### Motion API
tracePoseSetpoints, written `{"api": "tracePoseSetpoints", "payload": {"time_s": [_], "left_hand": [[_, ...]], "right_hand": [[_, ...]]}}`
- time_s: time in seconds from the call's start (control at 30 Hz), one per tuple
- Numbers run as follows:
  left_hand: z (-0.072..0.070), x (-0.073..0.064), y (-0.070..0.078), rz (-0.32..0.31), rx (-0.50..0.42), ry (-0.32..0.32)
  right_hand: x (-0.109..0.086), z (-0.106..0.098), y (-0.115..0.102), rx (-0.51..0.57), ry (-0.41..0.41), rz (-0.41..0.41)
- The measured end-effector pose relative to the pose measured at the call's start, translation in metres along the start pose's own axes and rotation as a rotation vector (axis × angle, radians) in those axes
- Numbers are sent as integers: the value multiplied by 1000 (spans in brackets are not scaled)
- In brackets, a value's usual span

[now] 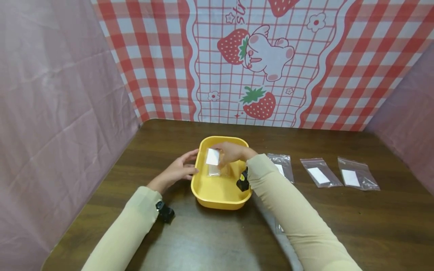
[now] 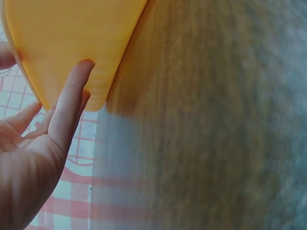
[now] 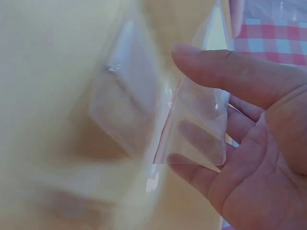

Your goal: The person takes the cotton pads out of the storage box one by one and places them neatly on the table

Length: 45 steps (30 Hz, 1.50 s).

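Observation:
A yellow plastic bin [image 1: 219, 205] sits on the table. My left hand [image 1: 176, 171] is at its left side, fingers extended and touching the outer wall near the rim; the left wrist view shows these fingers [image 2: 72, 100] nearly straight. Inside the bin, my right hand [image 1: 232, 151] pinches a clear zip bag [image 3: 204, 136] between thumb and fingers. A white card [image 1: 213, 156] shows in that bag. Another clear bag with a pale insert [image 3: 127, 86] appears beside it in the right wrist view, blurred, over the bin's floor.
On the table right of the bin lie clear zip bags with white cards: one [image 1: 287, 165] partly behind the right sleeve, one [image 1: 318, 175] in the middle, one [image 1: 367, 180] farthest right. A clear plastic edge [image 1: 279, 228] peeks out under the right forearm. A checked strawberry cloth [image 1: 162, 75] hangs behind.

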<state>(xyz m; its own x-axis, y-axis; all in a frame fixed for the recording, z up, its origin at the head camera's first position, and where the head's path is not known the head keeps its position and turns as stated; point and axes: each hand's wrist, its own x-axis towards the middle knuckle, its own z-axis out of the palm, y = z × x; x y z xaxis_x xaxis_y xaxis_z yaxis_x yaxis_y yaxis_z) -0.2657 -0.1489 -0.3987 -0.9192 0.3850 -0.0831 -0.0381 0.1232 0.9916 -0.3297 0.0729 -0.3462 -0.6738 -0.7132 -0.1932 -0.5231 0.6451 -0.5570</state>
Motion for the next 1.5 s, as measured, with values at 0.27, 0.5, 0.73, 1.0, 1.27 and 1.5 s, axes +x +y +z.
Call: {"api": "tracePoseSetpoints", "payload": {"time_s": [0.27, 0.5, 0.73, 1.0, 1.27, 1.5], "left_hand": [[0, 1, 1, -14, 21, -1], [0, 0, 2, -16, 24, -1], [2, -1, 2, -11, 21, 9], [3, 0, 0, -7, 8, 8], [2, -1, 0, -6, 6, 4], [2, -1, 0, -5, 3, 1]], "right_hand": [[-9, -9, -7, 68, 49, -43], [-24, -16, -18, 6, 118, -5], [-43, -15, -22, -3, 202, -67], [-74, -13, -25, -15, 248, -103], [-102, -4, -22, 8, 285, -70], [-128, 6, -19, 122, 302, -12]]}}
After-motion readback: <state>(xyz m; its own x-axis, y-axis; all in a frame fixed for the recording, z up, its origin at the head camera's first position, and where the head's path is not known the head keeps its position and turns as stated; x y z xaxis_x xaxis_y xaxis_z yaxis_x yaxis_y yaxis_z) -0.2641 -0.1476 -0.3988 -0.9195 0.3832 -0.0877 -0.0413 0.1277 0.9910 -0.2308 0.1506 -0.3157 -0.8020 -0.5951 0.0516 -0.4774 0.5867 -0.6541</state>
